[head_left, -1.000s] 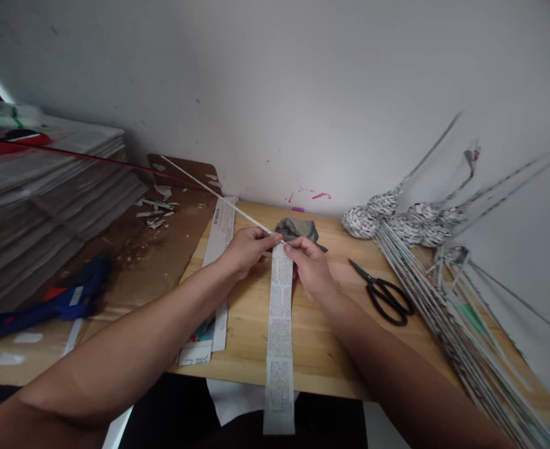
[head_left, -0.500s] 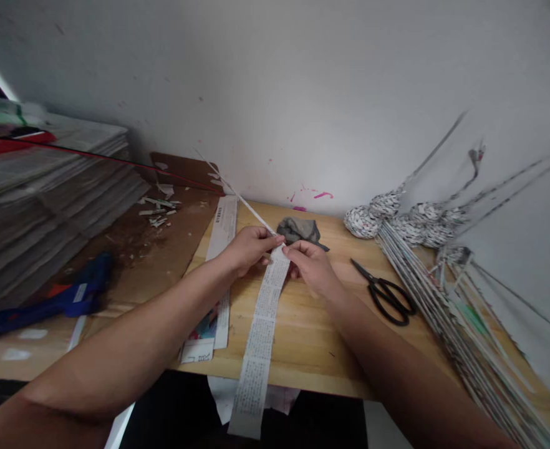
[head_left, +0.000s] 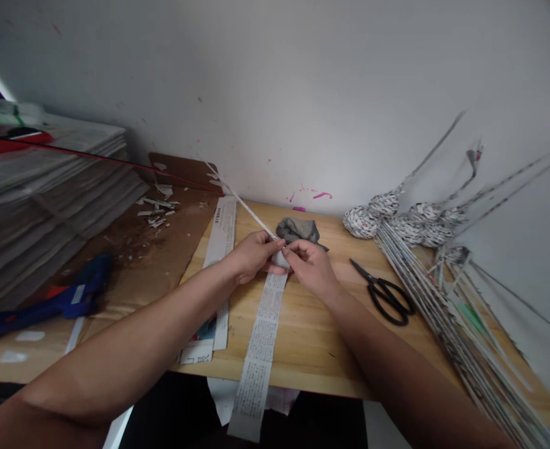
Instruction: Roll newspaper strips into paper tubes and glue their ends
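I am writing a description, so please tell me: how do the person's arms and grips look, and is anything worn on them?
The left grip and right grip are bare human hands, with no gloves and no visible rings. The left forearm and right forearm are bare too: no sleeve, watch, bracelet or clear marking shows on either. Finer details are too small to tell.

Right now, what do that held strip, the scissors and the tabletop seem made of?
The strip: matte, probably newsprint, given its rows of print.
The scissors: blades likely steel, from their dull grey look; handles smooth black, perhaps plastic-coated.
The tabletop: satin-looking wood, by its grain, or laminate.
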